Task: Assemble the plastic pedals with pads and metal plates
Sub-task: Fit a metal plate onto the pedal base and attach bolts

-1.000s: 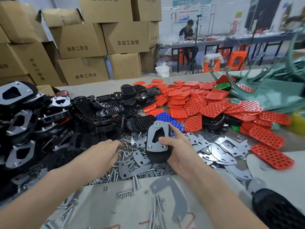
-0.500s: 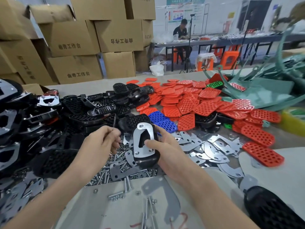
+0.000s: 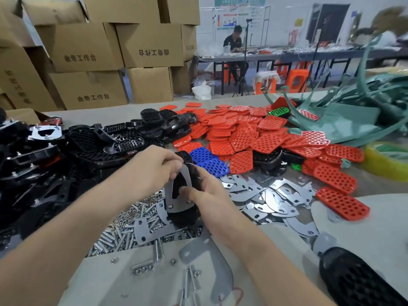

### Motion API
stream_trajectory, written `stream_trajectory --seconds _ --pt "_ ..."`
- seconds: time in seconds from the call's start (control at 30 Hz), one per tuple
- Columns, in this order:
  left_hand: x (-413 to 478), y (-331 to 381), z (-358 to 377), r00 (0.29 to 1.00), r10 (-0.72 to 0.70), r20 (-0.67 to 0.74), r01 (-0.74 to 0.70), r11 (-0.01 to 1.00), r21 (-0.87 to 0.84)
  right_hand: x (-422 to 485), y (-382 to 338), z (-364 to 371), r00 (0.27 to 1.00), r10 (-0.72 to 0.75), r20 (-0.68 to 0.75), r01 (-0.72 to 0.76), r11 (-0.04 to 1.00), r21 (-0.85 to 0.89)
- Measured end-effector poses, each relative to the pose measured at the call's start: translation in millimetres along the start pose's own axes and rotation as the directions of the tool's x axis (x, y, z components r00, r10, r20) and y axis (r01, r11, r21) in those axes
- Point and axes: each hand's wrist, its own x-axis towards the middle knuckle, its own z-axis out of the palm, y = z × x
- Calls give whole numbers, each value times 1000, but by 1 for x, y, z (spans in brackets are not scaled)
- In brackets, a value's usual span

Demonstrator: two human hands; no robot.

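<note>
Pedal (image 3: 183, 218) in right hand (image 3: 208, 195), left hand (image 3: 154, 168) pinching plate (image 3: 178, 207).

cardboard boxes (image 3: 88, 47) stacked back left | long table (image 3: 331, 54) along white wall (image 3: 282, 18) | orange stools (image 3: 298, 79) beneath | possibly a poster (image 3: 239, 14)

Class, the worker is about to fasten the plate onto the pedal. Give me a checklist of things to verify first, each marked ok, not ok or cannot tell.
1. Black plastic pedal held steady: ok, the right hand grips it with the thumb on the plate.
2. Silver metal plate lying flat on the pedal: ok.
3. Plate holes lined up with the pedal's holes: cannot tell.
4. Screw ready in the left hand: cannot tell; its fingers pinch at the plate's top end.
5. Loose silver screws within reach: ok, heaped just below the hands.
</note>
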Motion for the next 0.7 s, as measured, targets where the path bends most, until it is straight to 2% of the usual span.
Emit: stream_trajectory --seconds 0.1,0.27,0.43,0.53,0.7 --pt "9 2 -9 999 -17 47 16 1000 17 0 0 2 999 -40 -7 40 999 -29" --pt "2 -3 -4 999 36 25 -35 999 -30 -1 0 0 999 -41 -13 41 999 1" --pt "-14 -27 14 975 8 -221 -77 949 -306 -1 -2 -2 1000 13 -19 -13 1000 18" --pt "-21 -36 24 954 -37 -299 -108 884 -456 -1 -1 -1 998 54 -33 -52 996 73" --pt "-30 -31 42 910 -43 -413 -177 860 -479 -2 -2 0 999 42 -24 -39 994 105"
